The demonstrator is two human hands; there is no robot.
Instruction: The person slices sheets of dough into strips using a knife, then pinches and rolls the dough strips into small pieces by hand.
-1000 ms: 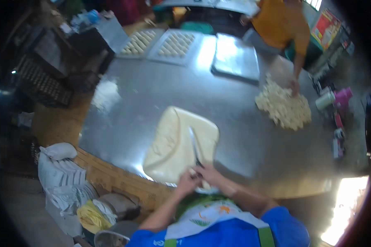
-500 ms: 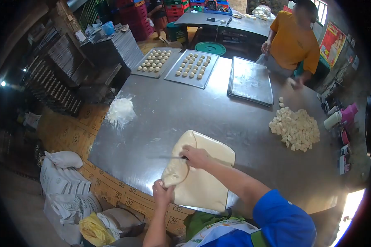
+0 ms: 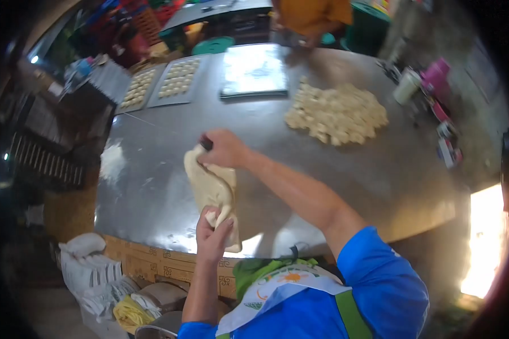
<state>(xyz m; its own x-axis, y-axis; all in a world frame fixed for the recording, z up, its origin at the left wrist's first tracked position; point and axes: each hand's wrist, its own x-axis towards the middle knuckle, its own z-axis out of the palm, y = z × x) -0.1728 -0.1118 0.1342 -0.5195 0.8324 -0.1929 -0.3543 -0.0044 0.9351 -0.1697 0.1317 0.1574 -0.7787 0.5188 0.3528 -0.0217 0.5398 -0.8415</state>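
Note:
A pale sheet of dough (image 3: 209, 183) lies on the metal table (image 3: 152, 186) in front of me, narrow and folded along its length. My left hand (image 3: 212, 231) is closed on the dough's near end, with a bit of dough showing between thumb and fingers. At the far end my right hand (image 3: 226, 149) is closed round a dark handle (image 3: 206, 143) and touches the dough. The blade of that tool cannot be made out.
A heap of cut dough pieces (image 3: 339, 113) lies at the right. Stacked metal trays (image 3: 253, 72) and two trays of dough balls (image 3: 178, 79) stand at the back. Flour (image 3: 112, 162) is at the left. A person in orange (image 3: 314, 17) stands across the table; sacks (image 3: 90, 271) are lower left.
The wide dough sheet has become a narrow, folded one. My right hand has moved to its far end with the dark handle; my left still grips the near end. The view has shifted.

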